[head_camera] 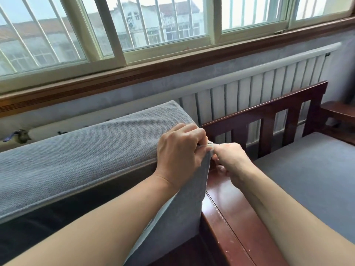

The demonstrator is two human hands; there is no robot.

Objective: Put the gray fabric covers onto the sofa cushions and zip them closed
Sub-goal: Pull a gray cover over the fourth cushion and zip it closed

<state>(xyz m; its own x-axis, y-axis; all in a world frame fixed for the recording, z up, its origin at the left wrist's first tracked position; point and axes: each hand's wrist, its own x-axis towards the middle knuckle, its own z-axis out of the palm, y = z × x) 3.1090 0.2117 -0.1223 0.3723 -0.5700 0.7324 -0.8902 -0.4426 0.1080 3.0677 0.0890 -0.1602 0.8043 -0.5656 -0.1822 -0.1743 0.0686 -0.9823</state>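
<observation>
A large sofa cushion in a gray woven fabric cover (pixel 86 143) stands on edge at the left. Its zipper seam (pixel 80 185) runs along the long side, with dark material showing below it. My left hand (pixel 178 150) grips the cover's right corner, fingers curled over the fabric. My right hand (pixel 230 162) is right beside it and pinches something small and pale at the corner, likely the zipper end (pixel 210 144); the pull itself is hidden by my fingers.
A dark red wooden sofa frame (pixel 265 114) with a slatted back and armrest (pixel 230 217) sits to the right, holding a blue-gray seat cushion (pixel 307 169). A white radiator (pixel 249 89) and a barred window are behind.
</observation>
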